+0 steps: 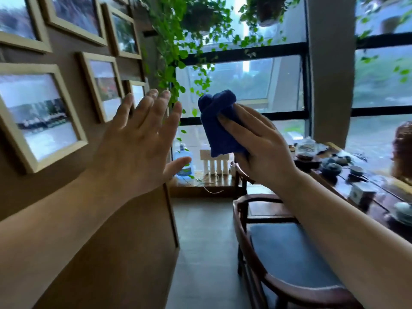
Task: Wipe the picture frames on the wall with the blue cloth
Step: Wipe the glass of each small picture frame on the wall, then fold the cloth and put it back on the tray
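Both forearms reach forward from the camera. The right hand (260, 148) pinches the blue cloth (219, 123), fingers pressed on its folded body, held in the air right of the wall (66, 186). The left hand (136, 148) is empty, fingers spread, between cloth and wall. Picture frames (40, 114) hang on the wall, apart from the cloth. A wooden chair (287, 264) stands below the cloth.
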